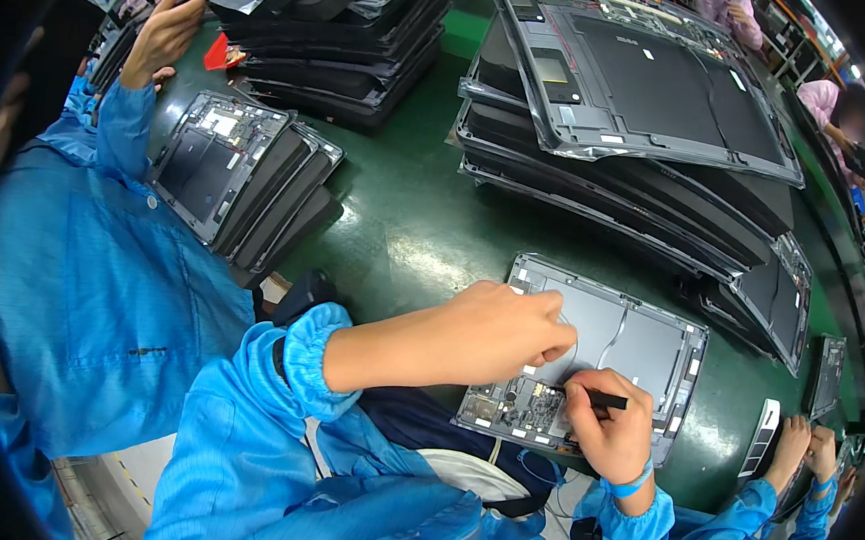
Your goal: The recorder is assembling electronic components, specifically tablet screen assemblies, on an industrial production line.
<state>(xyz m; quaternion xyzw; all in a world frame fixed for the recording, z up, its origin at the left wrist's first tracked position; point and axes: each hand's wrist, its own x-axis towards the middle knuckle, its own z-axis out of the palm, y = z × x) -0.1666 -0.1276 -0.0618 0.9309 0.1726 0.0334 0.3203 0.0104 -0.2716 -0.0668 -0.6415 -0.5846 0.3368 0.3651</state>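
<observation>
An opened tablet (590,316) lies on the green table in front of me, with its grey inner plate and frame showing. Its circuit board (533,408) runs along the edge nearest me. My left hand (514,328) is curled above the tablet's left part, fingers closed; whatever they may pinch is hidden. Over the board's right end, my right hand (614,428) grips a short black stick-like tool (606,400) between thumb and fingers; its working tip is hidden. A blue band (630,485) circles my right wrist. A thin cable (612,338) crosses the grey plate between the hands.
Tall stacks of opened tablets stand at the far left (337,58) and far right (635,94). A smaller leaning pile (229,171) is beside a co-worker in blue (102,257) on my left. Another co-worker's hands (803,451) are at the right, near a white-and-black part (762,439).
</observation>
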